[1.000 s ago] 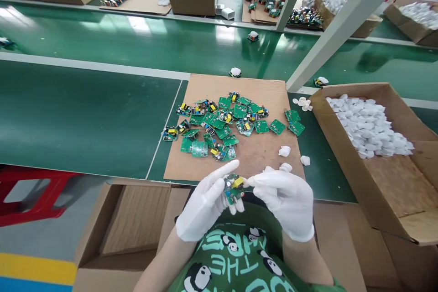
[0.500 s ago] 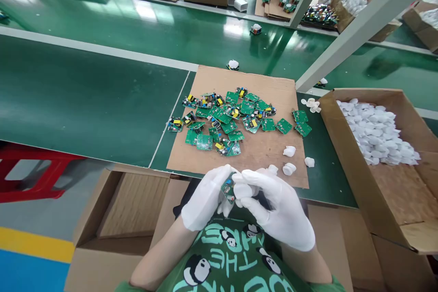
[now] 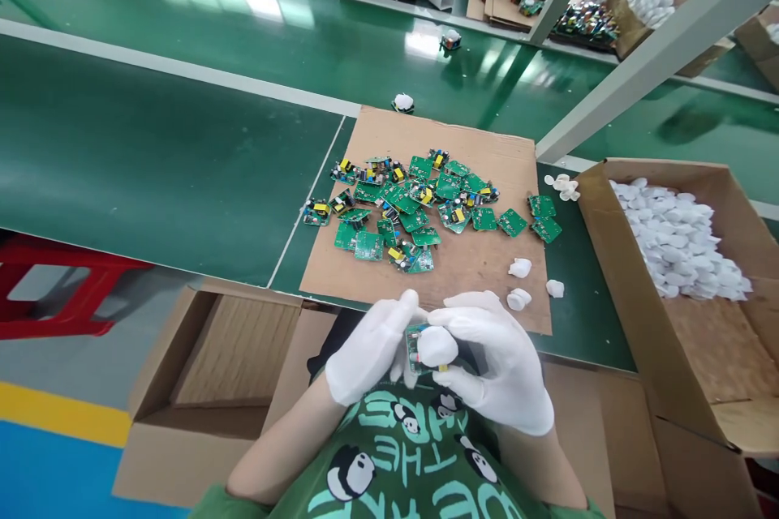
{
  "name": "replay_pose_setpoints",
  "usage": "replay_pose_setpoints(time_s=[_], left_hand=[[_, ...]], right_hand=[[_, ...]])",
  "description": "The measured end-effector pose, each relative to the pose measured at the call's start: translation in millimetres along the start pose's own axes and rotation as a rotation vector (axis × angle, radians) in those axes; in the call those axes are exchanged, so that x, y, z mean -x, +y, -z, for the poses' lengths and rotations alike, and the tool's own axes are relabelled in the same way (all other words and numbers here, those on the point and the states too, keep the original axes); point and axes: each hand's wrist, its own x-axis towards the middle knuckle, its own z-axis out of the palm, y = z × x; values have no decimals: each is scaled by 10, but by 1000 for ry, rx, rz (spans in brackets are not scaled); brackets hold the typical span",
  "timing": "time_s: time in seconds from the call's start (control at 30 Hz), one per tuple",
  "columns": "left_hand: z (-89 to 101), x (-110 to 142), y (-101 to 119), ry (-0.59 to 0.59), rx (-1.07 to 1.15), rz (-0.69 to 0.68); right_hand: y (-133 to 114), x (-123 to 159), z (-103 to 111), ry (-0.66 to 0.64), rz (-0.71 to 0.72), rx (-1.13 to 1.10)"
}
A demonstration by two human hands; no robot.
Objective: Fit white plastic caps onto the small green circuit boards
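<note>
Both my hands wear white gloves and meet over my lap, just off the table's front edge. Between them is a small green circuit board (image 3: 415, 350) with a white rounded cap (image 3: 437, 346) on its component side. My left hand (image 3: 372, 347) grips the board's left edge. My right hand (image 3: 496, 361) has its thumb and fingers around the right side of the board and cap. Beyond them, a pile of green circuit boards (image 3: 398, 199) lies on a cardboard sheet (image 3: 468, 280), some with components up. Loose white caps (image 3: 519, 299) rest at the sheet's right.
A cardboard box (image 3: 621, 276) of white caps stands at right. A metal post (image 3: 614, 69) slants across the upper right. Capped boards (image 3: 402, 103) sit on the green conveyor (image 3: 243, 40). A co-worker's arms show across it. An open carton (image 3: 182, 438) is lower left.
The board has turned so its component side and the white cap face up between my hands. My right fingers have shifted around it. The view has moved slightly.
</note>
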Motion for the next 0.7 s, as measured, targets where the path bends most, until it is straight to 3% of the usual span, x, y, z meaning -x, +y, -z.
replay_pose_setpoints(time_s=[0.17,0.33,0.47,0.6,0.7], left_hand=[[27,63,72,-142,-9,-65],[-80,74,126,-35,7,-202],[-126,41,47,13,123,-102],[-106,25,-11,-151,297,-30],[-115,27,26,-160,320,-1]], right_hand=[[-53,-50,3,-85,19,40],[37,-30,-123,-24,132,-41],[89,34,-184,64,100,-112],[62,2,-153,82,170,-89],[58,-36,-132,28,234,-121]])
